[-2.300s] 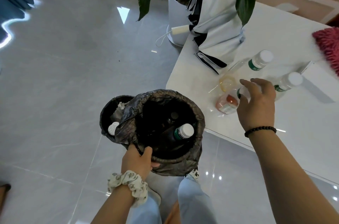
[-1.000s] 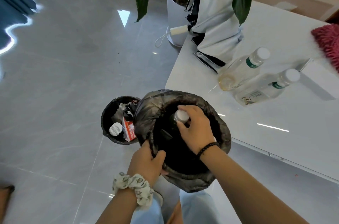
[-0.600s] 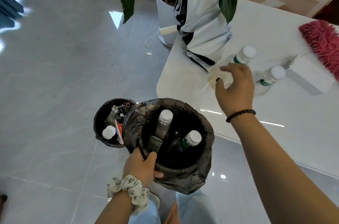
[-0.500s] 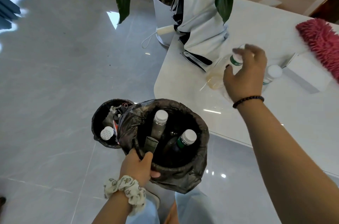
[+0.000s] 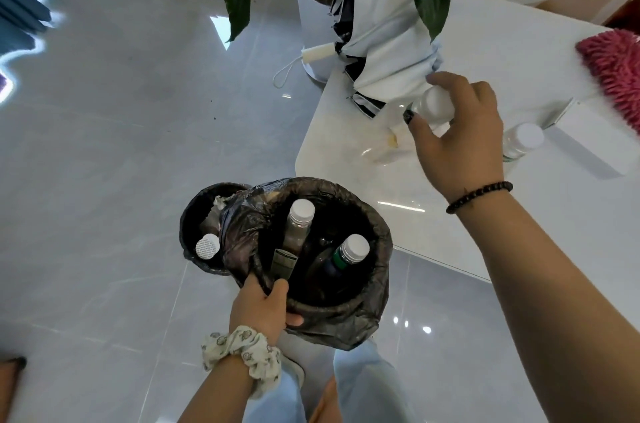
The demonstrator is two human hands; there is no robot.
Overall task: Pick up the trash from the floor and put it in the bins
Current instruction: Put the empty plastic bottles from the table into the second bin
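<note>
Head view: left grip clasps bag-lined bin holding two bottles; right grip pinches table bottle.

My right hand fingers curl round the white cap end of a clear plastic bottle, its body slanting down to the table. My left hand thumb hooks the near rim of the black-lined bin, where two white-capped bottles stand tilted just beyond my fingers. A second, smaller bin sits just left of it.
</note>
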